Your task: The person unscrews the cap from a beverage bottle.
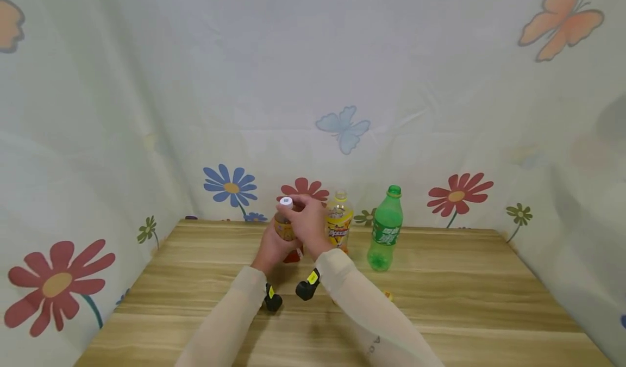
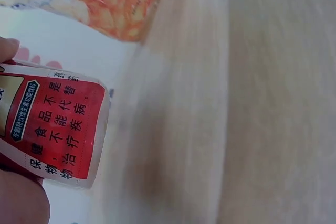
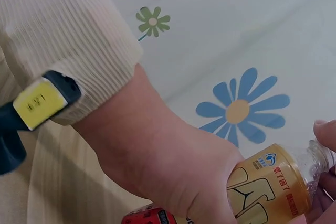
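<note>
In the head view my left hand (image 1: 274,246) grips a plastic drink bottle (image 1: 283,228) around its body. The bottle has a gold and red label and stands nearly upright. Its red lower label (image 2: 63,124) fills the left side of the left wrist view, between thumb and fingers. My right hand (image 1: 310,224) reaches across from the right, thumb and fingers pinching at the white cap (image 1: 286,201) on top. In the right wrist view, right-hand fingers (image 3: 328,136) are around the clear neck (image 3: 310,163), and the cap is hidden there.
Behind the right hand stands a clear bottle with a yellow label (image 1: 339,226). Farther right is a green bottle (image 1: 385,234). A small yellow-orange piece (image 1: 388,296) lies by the right sleeve on the wooden table (image 1: 464,280). A flowered curtain (image 1: 274,84) hangs behind.
</note>
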The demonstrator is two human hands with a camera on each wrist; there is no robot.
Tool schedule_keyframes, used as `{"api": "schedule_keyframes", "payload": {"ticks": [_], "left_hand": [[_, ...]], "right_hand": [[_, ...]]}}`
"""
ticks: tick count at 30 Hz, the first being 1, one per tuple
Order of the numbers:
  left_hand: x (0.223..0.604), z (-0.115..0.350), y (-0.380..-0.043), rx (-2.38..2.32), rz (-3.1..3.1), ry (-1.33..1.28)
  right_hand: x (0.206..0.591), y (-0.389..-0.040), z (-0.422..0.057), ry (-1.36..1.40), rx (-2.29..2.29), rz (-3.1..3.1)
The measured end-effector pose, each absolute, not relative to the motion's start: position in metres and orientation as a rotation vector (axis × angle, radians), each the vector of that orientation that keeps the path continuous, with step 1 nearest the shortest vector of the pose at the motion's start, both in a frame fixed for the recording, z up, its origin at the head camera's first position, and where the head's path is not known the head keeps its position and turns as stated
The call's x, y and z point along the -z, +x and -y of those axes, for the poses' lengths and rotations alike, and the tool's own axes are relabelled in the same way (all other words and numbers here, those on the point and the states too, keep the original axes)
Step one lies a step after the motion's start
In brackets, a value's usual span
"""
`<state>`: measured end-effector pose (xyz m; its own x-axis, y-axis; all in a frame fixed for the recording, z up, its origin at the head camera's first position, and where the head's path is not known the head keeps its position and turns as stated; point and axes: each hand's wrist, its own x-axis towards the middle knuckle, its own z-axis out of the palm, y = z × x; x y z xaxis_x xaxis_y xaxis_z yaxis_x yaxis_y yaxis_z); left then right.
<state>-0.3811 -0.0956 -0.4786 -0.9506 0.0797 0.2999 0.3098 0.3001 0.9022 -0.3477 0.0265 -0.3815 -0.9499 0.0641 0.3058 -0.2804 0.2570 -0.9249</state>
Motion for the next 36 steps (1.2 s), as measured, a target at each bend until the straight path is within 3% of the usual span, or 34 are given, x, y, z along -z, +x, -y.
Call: {"api": "schedule_keyframes", "payload": {"ticks": [24,36], "left_hand": [[0.443,0.078,-0.326,1.714,2.307,-0.511],[0.434,0.059,-0.294,1.695,2.383,-0.695]], "right_hand": [[0.345,-0.302,-0.068,0.527,-1.795,2.182],[0.336,-0.27,-0.104,0.522,-1.776,2.263]]}}
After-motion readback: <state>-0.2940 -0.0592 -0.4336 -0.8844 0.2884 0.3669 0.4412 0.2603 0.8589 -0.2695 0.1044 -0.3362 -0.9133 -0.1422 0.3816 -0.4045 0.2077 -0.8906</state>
